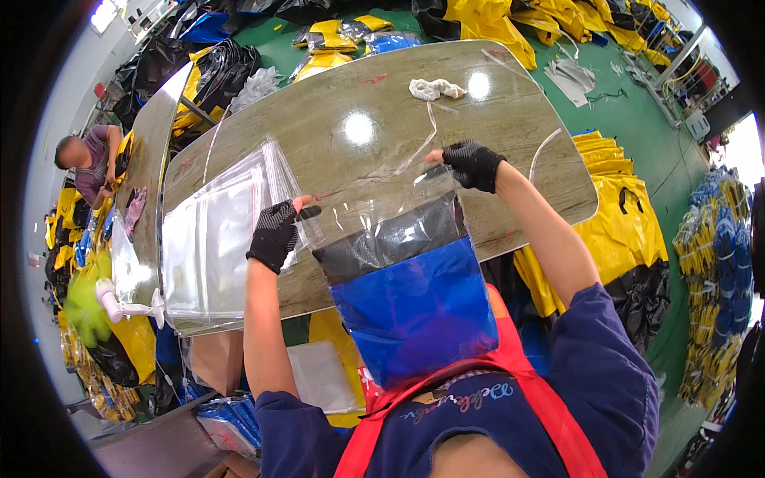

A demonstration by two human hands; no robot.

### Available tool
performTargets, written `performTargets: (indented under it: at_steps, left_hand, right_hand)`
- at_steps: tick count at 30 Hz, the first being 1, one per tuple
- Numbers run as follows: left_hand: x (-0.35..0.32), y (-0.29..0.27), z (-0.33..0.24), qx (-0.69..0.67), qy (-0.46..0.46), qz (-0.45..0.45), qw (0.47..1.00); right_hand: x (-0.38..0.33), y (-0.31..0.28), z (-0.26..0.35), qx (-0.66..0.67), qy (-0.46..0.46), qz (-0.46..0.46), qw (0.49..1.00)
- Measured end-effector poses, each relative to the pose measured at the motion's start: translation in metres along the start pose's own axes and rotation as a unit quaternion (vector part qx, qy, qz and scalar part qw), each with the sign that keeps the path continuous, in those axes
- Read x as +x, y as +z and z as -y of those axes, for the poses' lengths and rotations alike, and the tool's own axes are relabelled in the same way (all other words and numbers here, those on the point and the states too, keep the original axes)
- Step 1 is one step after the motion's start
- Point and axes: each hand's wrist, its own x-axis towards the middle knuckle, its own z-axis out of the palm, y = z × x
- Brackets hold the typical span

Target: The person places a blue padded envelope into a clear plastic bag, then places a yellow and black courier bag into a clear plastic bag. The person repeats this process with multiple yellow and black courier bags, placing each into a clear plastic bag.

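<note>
Clear plastic sleeves point(211, 247): stacked flat along the left part of the desk point(319, 119).
Left hand point(275, 235): black-gloved, thumb and fingers clamped on the filled bag's upper left side.
Filled bag point(410, 299): clear, folded blue-and-black sheet material inside, across the desk's near edge.
White cloth point(437, 89): crumpled, toward the far right corner.
Right hand point(474, 166): black-gloved, apart from the left, pinching the bag's upper right side.
Yellow pile point(625, 211): beyond the right edge.

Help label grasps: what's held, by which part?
Left hand and right hand hold a clear flat plastic bag of folded blue-and-black material near its far corners.
</note>
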Motion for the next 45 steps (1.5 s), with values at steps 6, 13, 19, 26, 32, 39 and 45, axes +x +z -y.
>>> performTargets:
  at_steps: [6,13,19,26,32,39,45]
  left_hand:
    - [-0.012,0.008,0.022,-0.282,0.043,0.061,0.957]
    - [-0.072,0.018,0.056,0.300,0.232,0.123,0.917]
    - [-0.055,0.059,-0.003,0.397,0.303,-0.070,0.864]
    - [-0.056,-0.020,0.242,0.178,0.173,-0.140,0.958]
    - [-0.085,0.097,0.061,-0.084,-0.039,-0.014,0.996]
    - [0.052,0.085,-0.123,-0.392,-0.047,0.099,0.913]
    - [0.100,0.162,-0.111,-0.213,-0.056,0.367,0.904]
  right_hand:
    - [-0.071,0.016,0.005,0.287,-0.132,0.133,0.939]
    - [-0.133,0.006,-0.069,-0.442,-0.429,0.016,0.788]
    - [-0.160,0.022,-0.036,-0.369,-0.406,-0.085,0.832]
    - [-0.163,0.040,-0.187,-0.279,-0.406,-0.309,0.813]
    - [-0.114,-0.070,-0.385,-0.359,0.094,-0.570,0.733]
    - [-0.076,-0.209,-0.462,-0.187,0.145,-0.562,0.793]
    - [-0.250,-0.167,-0.217,0.018,-0.300,-0.488,0.820]
